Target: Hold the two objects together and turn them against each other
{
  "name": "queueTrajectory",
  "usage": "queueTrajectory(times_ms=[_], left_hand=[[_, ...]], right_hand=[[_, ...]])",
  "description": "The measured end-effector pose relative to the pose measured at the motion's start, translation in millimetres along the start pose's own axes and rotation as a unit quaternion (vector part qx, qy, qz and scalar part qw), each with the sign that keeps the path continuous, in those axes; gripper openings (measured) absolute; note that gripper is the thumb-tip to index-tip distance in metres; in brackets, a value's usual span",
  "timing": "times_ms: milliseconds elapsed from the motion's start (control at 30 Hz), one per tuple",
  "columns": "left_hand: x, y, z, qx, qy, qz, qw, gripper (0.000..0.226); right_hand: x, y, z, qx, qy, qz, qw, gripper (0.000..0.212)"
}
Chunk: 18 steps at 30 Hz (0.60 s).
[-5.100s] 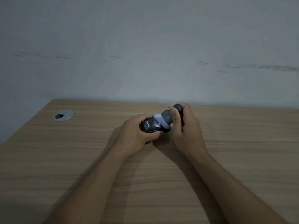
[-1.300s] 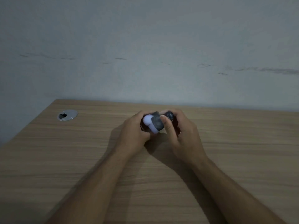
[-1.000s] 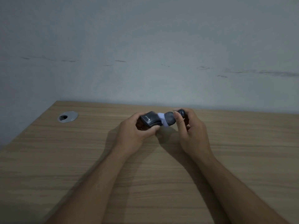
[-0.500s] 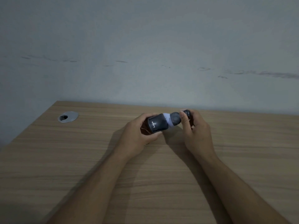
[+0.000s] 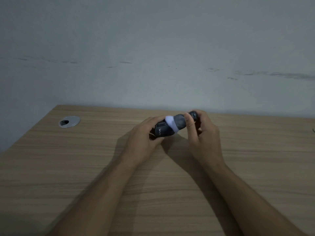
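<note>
A small dark bottle-like object (image 5: 167,129) with white lettering, a pale lilac band and a grey rounded top is held just above the wooden desk (image 5: 85,167). My left hand (image 5: 144,138) grips its dark lower body, fingers curled round it. My right hand (image 5: 202,133) holds the other end, with thumb and fingers curled round a small dark cap (image 5: 194,114) beside the grey top. Part of the object's base is hidden by my left fingers.
A round silver cable grommet (image 5: 69,121) is set in the desk at the far left. A scuffed pale wall (image 5: 153,57) rises right behind the desk's back edge. The desk's left edge runs diagonally at the left.
Both hands turned and tilted the object between them; it now points up to the right, with the right hand a little further right and higher than a second ago.
</note>
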<state>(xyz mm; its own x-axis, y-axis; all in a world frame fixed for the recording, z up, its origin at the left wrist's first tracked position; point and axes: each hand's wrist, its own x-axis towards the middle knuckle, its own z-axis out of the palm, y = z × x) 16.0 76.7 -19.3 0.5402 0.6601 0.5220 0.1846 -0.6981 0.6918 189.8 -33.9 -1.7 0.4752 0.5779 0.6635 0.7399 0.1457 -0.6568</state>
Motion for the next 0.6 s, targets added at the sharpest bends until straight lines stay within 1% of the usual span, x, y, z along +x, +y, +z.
queueTrajectory(times_ms=[100, 200, 267, 367, 467, 533, 600], left_hand=[[-1, 4, -1, -0.016, -0.01, 0.012, 1.0, 0.071], [-2, 5, -1, -0.01, -0.011, 0.009, 1.0, 0.073], [-1, 4, -1, 0.014, -0.007, 0.009, 1.0, 0.076], [0, 1, -1, 0.042, 0.008, -0.006, 0.999, 0.082], [0, 1, -2, -0.002, 0.005, -0.014, 1.0, 0.074], [0, 0, -1, -0.006, 0.003, -0.014, 1.0, 0.077], [1, -3, -1, 0.018, 0.014, -0.014, 1.0, 0.082]], right_hand=[[4, 14, -6, -0.018, 0.02, 0.065, 0.998, 0.013], [4, 14, -9, -0.005, 0.025, 0.079, 0.997, 0.015], [1, 4, -7, 0.018, 0.007, 0.053, 0.998, 0.012], [-8, -12, 1, 0.045, -0.057, -0.018, 0.997, 0.014], [-15, -19, 11, 0.052, -0.094, -0.057, 0.993, 0.016], [-14, -18, 13, 0.048, -0.091, -0.063, 0.993, 0.014], [-9, -14, 12, 0.043, -0.056, -0.055, 0.996, 0.012]])
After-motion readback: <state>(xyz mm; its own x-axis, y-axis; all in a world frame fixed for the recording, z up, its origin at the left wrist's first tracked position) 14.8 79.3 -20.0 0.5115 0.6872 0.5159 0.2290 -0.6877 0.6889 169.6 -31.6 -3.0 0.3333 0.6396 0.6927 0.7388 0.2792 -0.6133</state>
